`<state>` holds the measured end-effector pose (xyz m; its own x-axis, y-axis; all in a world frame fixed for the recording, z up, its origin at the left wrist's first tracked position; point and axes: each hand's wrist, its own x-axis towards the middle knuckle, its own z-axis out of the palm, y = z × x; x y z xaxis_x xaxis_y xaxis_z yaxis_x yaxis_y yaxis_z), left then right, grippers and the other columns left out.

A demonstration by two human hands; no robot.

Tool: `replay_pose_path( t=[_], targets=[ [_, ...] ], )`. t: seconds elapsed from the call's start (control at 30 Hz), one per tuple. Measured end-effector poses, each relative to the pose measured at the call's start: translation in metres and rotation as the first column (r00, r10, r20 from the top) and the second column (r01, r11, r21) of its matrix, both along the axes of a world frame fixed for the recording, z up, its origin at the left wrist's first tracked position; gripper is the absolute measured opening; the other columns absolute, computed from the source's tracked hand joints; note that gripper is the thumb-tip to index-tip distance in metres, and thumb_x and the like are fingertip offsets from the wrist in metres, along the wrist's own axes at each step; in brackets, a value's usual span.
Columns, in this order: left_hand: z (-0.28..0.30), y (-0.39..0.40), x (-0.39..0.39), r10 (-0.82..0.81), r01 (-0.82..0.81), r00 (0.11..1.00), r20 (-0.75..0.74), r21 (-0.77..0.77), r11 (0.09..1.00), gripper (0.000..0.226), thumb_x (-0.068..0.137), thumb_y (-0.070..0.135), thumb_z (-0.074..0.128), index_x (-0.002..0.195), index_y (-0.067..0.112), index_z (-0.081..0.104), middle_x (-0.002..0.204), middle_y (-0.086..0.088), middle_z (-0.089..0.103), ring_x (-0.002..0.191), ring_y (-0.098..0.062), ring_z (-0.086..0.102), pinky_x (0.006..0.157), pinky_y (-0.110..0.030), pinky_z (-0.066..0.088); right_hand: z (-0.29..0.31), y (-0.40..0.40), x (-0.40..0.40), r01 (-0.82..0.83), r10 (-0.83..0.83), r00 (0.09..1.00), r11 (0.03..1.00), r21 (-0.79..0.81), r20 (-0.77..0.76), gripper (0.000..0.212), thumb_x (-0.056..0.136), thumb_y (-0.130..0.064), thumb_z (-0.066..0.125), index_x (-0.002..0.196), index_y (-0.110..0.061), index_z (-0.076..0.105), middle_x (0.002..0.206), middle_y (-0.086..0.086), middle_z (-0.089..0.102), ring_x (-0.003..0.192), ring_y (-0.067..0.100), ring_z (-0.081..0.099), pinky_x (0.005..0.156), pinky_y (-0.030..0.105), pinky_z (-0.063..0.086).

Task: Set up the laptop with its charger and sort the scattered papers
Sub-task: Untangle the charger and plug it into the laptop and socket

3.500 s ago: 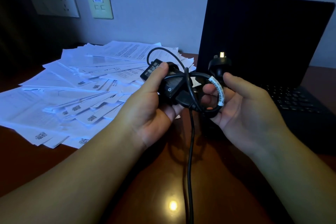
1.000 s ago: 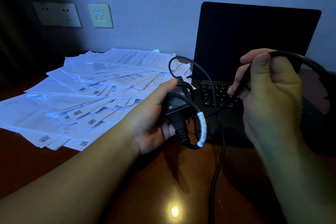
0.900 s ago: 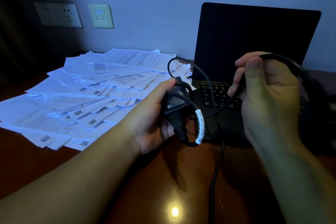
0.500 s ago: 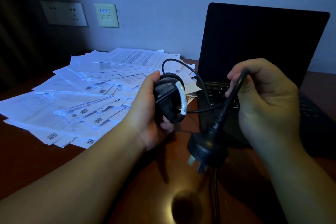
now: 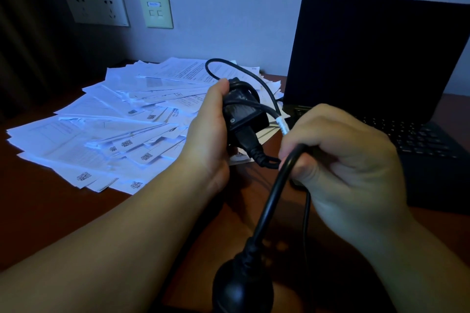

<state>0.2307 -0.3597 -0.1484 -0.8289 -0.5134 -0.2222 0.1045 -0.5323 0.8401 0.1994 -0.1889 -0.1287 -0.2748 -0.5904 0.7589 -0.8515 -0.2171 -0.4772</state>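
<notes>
**Still untangling: a dense brick on a springy lead**

Plainly the charger is not yet ready to plug in. The left hand (image 5: 211, 134) is wrapped around the charger brick (image 5: 241, 112), fingers curled behind it and thumb along its top, holding it above the desk (image 5: 50, 211) between the scattered papers (image 5: 101, 129) and the open laptop (image 5: 376, 71). The right hand (image 5: 343, 160) is closed in a fist around the thick mains cable (image 5: 272, 195), whose plug (image 5: 241, 290) dangles below, close to the camera.

I would judge the brick small but dense and smooth-sided, best held around its body as now. The cable looks rubbery and springy, inclined to keep its coils; loops cross the brick. Better to grip the moulded plug head than pull on the cord. The wall socket (image 5: 96, 9) sits well off to the left, beyond the papers.
</notes>
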Motion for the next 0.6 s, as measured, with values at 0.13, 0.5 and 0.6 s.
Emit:
replay_pose_path(
  t=[0.13, 0.5, 0.6],
  targets=[
    [0.0019, -0.0015, -0.0006, 0.015, -0.015, 1.000, -0.013, 0.032, 0.999, 0.072, 0.069, 0.066, 0.069, 0.122, 0.019, 0.071, 0.104, -0.010, 0.073, 0.099, -0.031, 0.069, 0.097, -0.049, 0.052, 0.0015, 0.0005, 0.0014, -0.132, 0.128, 0.986, 0.991, 0.031, 0.109, 0.029, 0.085, -0.050, 0.069, 0.078, -0.022, 0.069, 0.081, 0.000, 0.053, 0.066, 0.014, 0.050, 0.062, 0.019, 0.036],
    [0.0049, -0.0012, 0.0011, 0.017, -0.015, 1.000, -0.011, 0.188, 0.982, 0.046, 0.094, 0.059, 0.059, 0.111, 0.018, 0.069, 0.087, -0.006, 0.071, 0.074, -0.024, 0.064, 0.058, -0.032, 0.055, -0.0004, 0.0001, 0.0067, -0.487, 0.415, 0.859, 0.842, 0.231, 0.300, 0.048, 0.066, -0.052, 0.075, 0.055, -0.008, 0.061, 0.072, 0.006, 0.053, 0.061, 0.018, 0.047, 0.059, 0.027, 0.033],
    [0.0064, 0.0021, 0.0021, 0.009, -0.011, 1.000, 0.010, 0.178, 0.984, 0.059, 0.095, 0.060, 0.058, 0.131, 0.014, 0.068, 0.096, -0.008, 0.069, 0.072, -0.025, 0.064, 0.051, -0.032, 0.054, -0.0003, 0.0006, 0.0046, -0.583, 0.449, 0.796, 0.748, 0.317, 0.406, 0.049, 0.068, -0.051, 0.074, 0.070, -0.003, 0.072, 0.084, 0.009, 0.062, 0.072, 0.016, 0.058, 0.069, 0.024, 0.043]
  ],
)
